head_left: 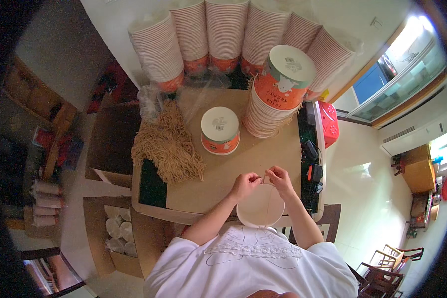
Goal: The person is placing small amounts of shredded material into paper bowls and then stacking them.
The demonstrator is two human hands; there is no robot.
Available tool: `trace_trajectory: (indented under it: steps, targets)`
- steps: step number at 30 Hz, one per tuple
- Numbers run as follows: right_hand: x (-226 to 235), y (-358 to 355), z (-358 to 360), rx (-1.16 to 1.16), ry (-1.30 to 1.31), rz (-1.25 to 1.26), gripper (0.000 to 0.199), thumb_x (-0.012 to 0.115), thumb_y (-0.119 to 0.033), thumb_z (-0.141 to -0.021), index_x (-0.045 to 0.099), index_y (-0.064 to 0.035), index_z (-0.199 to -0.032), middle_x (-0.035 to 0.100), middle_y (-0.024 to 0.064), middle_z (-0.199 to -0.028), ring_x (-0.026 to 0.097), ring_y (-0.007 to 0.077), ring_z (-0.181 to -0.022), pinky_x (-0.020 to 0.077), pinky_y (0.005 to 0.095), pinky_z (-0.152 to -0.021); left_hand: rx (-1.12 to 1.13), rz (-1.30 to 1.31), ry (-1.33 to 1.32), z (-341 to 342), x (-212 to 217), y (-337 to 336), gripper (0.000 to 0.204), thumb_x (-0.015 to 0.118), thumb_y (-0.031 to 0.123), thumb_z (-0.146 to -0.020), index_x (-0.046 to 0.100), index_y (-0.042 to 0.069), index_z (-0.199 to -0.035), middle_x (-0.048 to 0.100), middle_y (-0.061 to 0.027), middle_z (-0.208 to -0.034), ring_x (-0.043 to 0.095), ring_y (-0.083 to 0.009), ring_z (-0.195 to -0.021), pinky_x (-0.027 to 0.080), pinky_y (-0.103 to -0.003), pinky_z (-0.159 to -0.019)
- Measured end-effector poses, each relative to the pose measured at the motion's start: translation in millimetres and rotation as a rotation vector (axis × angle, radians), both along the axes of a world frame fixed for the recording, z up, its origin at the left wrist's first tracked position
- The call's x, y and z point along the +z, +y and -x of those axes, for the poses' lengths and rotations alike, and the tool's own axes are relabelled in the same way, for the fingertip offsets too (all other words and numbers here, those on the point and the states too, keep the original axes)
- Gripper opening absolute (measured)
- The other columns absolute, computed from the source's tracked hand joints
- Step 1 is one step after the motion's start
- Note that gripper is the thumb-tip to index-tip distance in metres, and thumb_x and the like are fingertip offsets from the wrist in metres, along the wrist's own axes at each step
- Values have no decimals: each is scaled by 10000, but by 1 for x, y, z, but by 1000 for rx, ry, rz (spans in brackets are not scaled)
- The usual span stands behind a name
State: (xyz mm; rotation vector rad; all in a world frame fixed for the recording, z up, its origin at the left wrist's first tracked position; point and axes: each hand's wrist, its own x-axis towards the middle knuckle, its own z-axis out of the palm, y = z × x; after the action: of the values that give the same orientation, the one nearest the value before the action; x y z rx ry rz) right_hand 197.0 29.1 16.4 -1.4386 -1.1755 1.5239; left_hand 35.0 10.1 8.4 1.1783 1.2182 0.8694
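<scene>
A white paper bucket [253, 211] rests at the table's near edge against my shirt, its open mouth facing up. Thin tan cord [268, 204] crosses its mouth and runs up to my fingers. At the bucket's far rim my left hand [247, 185] is pinched closed on the cord. Close beside it, my right hand [280, 181] also pinches the cord between thumb and forefinger. The exact spot between the fingertips is too small to make out. Beyond my hands stands a short stack of upside-down orange-and-white buckets [220, 126].
A heap of tan cords [169, 144] lies on the table's left. At right rises a tall stack of upturned buckets [278, 94] with cords hanging. Plastic-wrapped bucket stacks [226, 37] line the wall. Chargers [314, 173] sit along the right edge; a cardboard box [99, 233] stands on the floor.
</scene>
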Motion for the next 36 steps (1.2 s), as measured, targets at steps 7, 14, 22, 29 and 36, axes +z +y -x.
trace_trajectory:
  steps: [7, 14, 22, 29, 36]
  targets:
    - [4, 0, 3, -19, 37, 53, 160, 579, -188, -836, 568, -58, -743, 423, -61, -584, 354, 32, -518, 273, 188, -461, -11, -25, 149, -5, -11, 6, 135, 660, 112, -734, 588, 18, -798, 626, -27, -718, 574, -88, -654, 469, -248, -611]
    - [-14, 3, -4, 6, -109, 58, 160, 585, -176, -822, 581, -41, -737, 475, -43, -593, 399, 45, -541, 302, 202, -478, -63, -192, 51, -5, 5, -2, 138, 659, 38, -712, 564, 46, -811, 606, -24, -708, 590, -94, -677, 484, -244, -615]
    - [-19, 0, -3, 69, -300, 92, 165, 587, -160, -814, 586, -21, -726, 499, -28, -599, 415, 52, -550, 312, 208, -481, -88, -229, 104, -1, 5, -7, 149, 637, 32, -694, 559, 46, -820, 600, -60, -701, 617, -171, -668, 487, -288, -621]
    - [-29, -1, -5, 3, -155, 36, 182, 585, -177, -823, 577, -33, -712, 487, -37, -588, 399, 41, -537, 303, 198, -470, -118, -325, 224, -4, 5, -5, 95, 639, 61, -684, 576, 34, -750, 571, -99, -732, 592, -234, -692, 473, -329, -628]
    - [-16, -2, 0, -69, -118, 44, 180, 584, -194, -825, 578, -45, -724, 492, -43, -602, 406, 39, -541, 304, 190, -473, -135, -370, 261, -2, 7, -4, 79, 631, 60, -675, 577, 38, -727, 571, -102, -728, 572, -263, -695, 460, -352, -624]
